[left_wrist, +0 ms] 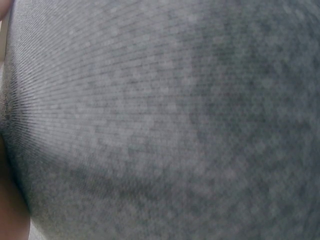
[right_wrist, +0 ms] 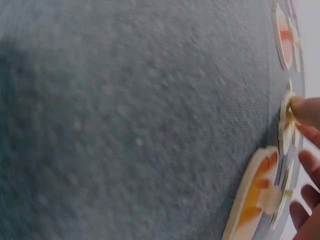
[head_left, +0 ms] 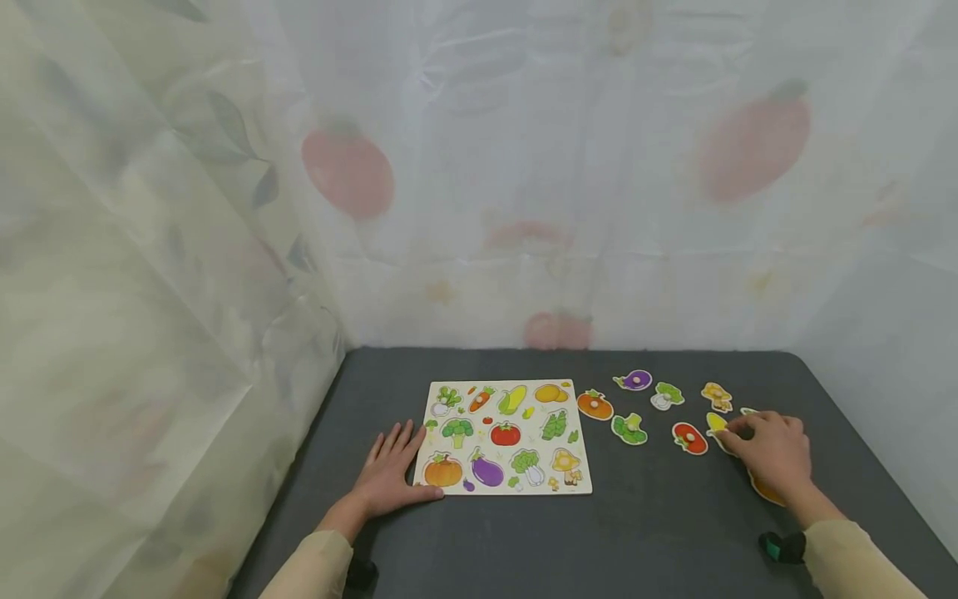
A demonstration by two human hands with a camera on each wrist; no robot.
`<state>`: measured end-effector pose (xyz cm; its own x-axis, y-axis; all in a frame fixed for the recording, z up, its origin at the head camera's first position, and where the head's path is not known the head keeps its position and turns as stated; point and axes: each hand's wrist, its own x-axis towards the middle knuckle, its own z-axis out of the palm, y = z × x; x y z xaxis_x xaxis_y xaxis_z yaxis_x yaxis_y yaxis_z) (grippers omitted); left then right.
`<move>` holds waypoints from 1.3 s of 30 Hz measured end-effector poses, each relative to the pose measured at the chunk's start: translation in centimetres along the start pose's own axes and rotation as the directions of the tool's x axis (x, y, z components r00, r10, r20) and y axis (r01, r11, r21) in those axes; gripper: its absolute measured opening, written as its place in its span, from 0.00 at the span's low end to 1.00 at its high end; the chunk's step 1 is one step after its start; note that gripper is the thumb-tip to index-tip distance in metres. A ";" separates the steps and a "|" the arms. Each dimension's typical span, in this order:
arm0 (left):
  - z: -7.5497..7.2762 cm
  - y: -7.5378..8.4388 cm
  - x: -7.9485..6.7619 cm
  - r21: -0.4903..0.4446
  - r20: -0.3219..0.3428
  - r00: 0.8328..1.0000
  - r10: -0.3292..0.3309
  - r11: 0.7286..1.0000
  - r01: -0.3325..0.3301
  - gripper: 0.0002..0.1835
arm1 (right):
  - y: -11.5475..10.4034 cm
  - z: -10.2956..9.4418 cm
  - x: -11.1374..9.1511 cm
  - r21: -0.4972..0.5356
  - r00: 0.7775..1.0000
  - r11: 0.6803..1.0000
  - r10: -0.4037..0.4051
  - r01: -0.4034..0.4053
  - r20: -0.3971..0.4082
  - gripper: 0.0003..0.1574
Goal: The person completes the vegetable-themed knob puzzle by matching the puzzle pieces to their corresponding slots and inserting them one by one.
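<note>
My left hand rests at the left edge of a white vegetable puzzle board, fingers straight and spread, thumb at its lower left corner. On the right, my right hand pinches the knob of a yellow corn puzzle piece between thumb and forefinger. In the right wrist view the corn piece lies close over the table, its other fingers loosely bent. An orange-coloured piece with a knob sits nearer, partly hidden by the hand in the head view.
Between board and right hand lie a pumpkin piece, an eggplant piece, a cabbage piece, a broccoli piece, a tomato piece and a mushroom piece. Patterned curtains hang around the dark table.
</note>
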<state>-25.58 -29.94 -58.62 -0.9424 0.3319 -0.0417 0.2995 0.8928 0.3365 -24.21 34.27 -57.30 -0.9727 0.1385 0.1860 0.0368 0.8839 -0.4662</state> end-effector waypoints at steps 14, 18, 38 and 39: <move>0.2 -0.1 0.0 -0.010 -0.025 1.000 0.019 1.000 -0.019 0.65 | 1.8 -1.2 0.4 0.076 0.983 0.988 -0.141 0.133 0.120 0.24; -0.1 0.1 0.1 0.014 0.018 1.000 -0.012 1.000 0.012 0.66 | 2.1 -1.1 0.5 0.080 0.980 0.985 -0.163 0.154 0.117 0.24; -0.4 0.4 0.1 0.015 0.048 0.999 -0.026 1.000 0.025 0.66 | 2.3 -1.0 0.9 0.069 0.979 0.984 -0.169 0.162 0.111 0.19; -0.4 0.4 0.0 0.014 0.051 0.998 -0.028 1.000 0.027 0.66 | 2.3 -1.0 0.9 0.075 0.979 0.983 -0.175 0.167 0.107 0.19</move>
<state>-25.57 -29.71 -58.12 -0.9417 0.3217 -0.0988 0.2757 0.9057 0.3220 -24.74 36.86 -57.36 -0.9830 -0.0665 0.1710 -0.1437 0.8584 -0.4924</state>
